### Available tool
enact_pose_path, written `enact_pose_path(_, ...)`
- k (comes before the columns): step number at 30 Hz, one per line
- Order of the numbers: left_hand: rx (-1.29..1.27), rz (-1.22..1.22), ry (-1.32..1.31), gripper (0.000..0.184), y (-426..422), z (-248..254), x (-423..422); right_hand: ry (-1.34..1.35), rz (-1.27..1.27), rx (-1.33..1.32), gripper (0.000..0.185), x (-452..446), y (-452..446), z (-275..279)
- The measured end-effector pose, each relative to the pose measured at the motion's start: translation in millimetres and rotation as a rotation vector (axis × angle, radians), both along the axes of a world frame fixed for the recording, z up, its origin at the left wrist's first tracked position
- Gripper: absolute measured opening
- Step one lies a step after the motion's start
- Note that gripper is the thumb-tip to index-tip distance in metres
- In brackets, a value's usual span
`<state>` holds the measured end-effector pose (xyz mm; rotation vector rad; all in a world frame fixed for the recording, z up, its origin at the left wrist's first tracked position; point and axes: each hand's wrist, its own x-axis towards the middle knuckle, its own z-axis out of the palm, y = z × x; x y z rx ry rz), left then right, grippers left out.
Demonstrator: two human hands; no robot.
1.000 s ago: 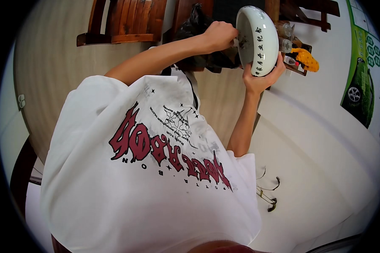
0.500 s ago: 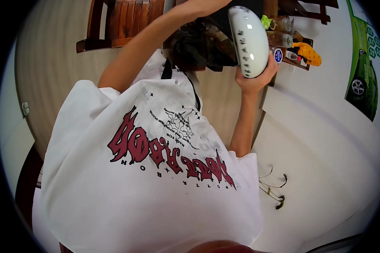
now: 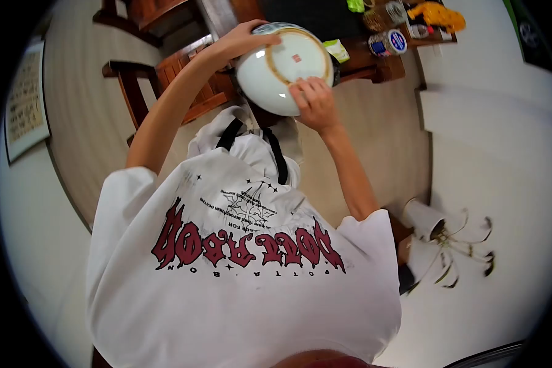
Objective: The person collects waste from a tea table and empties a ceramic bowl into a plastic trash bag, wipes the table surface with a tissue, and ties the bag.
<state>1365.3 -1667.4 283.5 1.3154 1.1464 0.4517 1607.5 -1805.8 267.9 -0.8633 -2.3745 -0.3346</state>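
A large white porcelain vessel, most likely a bowl (image 3: 257, 80), is tipped so that its underside faces me. A tan foot ring and a small red seal mark show on the base, and bluish patterning lies along its far edge. My left hand (image 3: 251, 38) grips it from the upper left, fingers reaching over the foot ring. From below, my right hand (image 3: 316, 103) holds it with its fingers bent against the near part of the ring. The inside of the vessel is hidden.
Beyond the bowl is a wooden table (image 3: 374, 69) with a dark mat (image 3: 313, 15), a green packet (image 3: 336, 50), a blue-lidded jar (image 3: 389, 43), another jar (image 3: 381, 18) and an orange bag (image 3: 438, 15). Wooden chairs (image 3: 129, 92) stand left. A potted plant (image 3: 424, 219) is right.
The bowl has moved left and turned from side-on to base toward me. My left hand has come into view on it. My right hand has shifted left and onto the base.
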Motion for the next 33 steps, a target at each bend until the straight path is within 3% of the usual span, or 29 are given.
enact_pose_path(6, 0.074, 0.05, -0.021, 0.079, -17, 6, 4, -0.097, -0.104, 0.146, 0.039, 7, -18, -20)
enact_pose_path(15, 0.244, 0.055, -0.154, 0.075, -45, 27, 14, -0.167, -0.107, 0.222, 0.043, 15, -39, -10)
enact_pose_path(17, 0.047, 0.057, -0.162, 0.072, -42, 34, 14, -0.163, -0.117, 0.184, 0.043, 9, -53, -9)
enact_pose_path(22, 0.184, 0.083, -0.152, 0.076, -39, 38, 14, -0.104, -0.1, 0.235, 0.041, 13, -32, 5)
enact_pose_path(26, 0.016, 0.032, 0.016, 0.075, -40, 57, 7, 0.022, -0.103, 0.083, 0.052, 4, -34, 12)
enact_pose_path(29, -0.175, 0.083, -0.089, 0.084, -22, 64, -4, 0.482, -0.155, -0.189, 0.065, -14, -31, 31)
enact_pose_path(30, -0.065, 0.066, -0.066, 0.09, -21, 63, -2, 0.552, -0.256, -0.219, 0.076, -16, -34, 29)
enact_pose_path(33, 0.109, -0.071, -0.154, 0.08, -6, 64, 1, 1.043, -0.319, -0.345, 0.072, -16, -24, 57)
